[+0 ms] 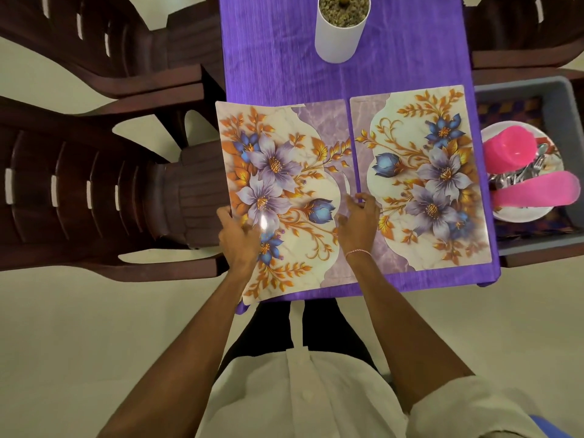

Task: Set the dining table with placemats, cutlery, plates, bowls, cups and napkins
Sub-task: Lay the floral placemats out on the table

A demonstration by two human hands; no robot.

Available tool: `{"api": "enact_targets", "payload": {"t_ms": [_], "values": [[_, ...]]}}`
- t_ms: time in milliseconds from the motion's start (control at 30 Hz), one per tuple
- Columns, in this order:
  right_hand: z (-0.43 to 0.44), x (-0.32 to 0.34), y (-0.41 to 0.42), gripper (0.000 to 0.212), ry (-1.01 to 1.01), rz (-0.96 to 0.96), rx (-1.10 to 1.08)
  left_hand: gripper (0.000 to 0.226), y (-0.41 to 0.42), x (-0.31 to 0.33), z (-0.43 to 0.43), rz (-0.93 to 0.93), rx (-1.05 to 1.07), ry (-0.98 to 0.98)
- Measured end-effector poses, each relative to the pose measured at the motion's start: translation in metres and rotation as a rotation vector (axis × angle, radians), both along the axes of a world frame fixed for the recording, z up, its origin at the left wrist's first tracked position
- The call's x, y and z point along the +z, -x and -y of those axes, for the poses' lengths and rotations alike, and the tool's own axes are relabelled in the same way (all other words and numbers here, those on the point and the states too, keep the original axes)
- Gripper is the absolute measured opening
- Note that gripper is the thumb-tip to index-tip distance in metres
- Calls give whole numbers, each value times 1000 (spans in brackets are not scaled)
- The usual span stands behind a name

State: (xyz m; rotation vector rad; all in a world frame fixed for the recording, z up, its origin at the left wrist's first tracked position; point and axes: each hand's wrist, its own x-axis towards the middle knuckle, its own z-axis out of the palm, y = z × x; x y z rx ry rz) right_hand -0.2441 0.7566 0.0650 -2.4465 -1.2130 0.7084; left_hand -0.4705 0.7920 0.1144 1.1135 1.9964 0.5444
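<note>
Two floral placemats lie side by side on the purple table (395, 67). The left placemat (278, 172) sits slightly askew and hangs over the table's left and near edges. The right placemat (420, 172) lies flat and square. My left hand (237, 235) grips the left placemat at its left edge, thumb on top. My right hand (358, 219) holds that mat's right edge with curled fingers, just beside the seam between the two mats.
A grey bin (559, 99) at the table's right holds a white plate (521, 213), pink cup (508, 150), pink bowl (537, 189) and metal cutlery (518, 175). A white cylindrical pot (339, 36) stands mid-table. Dark brown chairs (94, 184) stand left and far right.
</note>
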Motion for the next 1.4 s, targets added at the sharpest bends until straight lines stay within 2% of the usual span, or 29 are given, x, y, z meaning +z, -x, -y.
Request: {"api": "enact_targets", "payload": {"t_ms": [67, 233, 333, 433, 500, 600, 667, 833, 933, 1000, 1133, 1400], "values": [[-3, 6, -10, 37, -15, -90, -12, 23, 5, 3, -2, 25, 5, -11], [-19, 39, -50, 33, -75, -567, -196, 24, 23, 26, -17, 224, 33, -53], [-28, 61, -54, 35, -73, -820, -162, 27, 36, 42, -22, 316, 35, -60], [-39, 85, -37, 36, -100, -954, -116, 29, 53, 61, -20, 398, 5, -31], [-42, 95, -15, 26, -164, -953, -101, 28, 65, 80, -16, 481, -4, -4], [-43, 106, 30, 34, -245, -938, -105, 8, 93, 105, -10, 499, -18, -36], [-45, 113, 72, 34, -309, -909, -101, 3, 126, 120, -6, 482, -4, -116], [-39, 135, 212, 38, -373, -928, -80, 22, 263, 133, 13, 512, 35, -210], [-29, 139, 307, 34, -392, -985, -69, 12, 363, 132, 19, 476, 62, -237], [-24, 145, 373, 29, -374, -1042, -57, 19, 428, 139, 24, 411, 107, -277], [-28, 164, 471, 40, -349, -1091, -44, 23, 535, 150, 19, 361, 168, -238], [-83, 161, 569, 32, -359, -1029, -107, 19, 631, 148, -44, 351, 131, -287]]}}
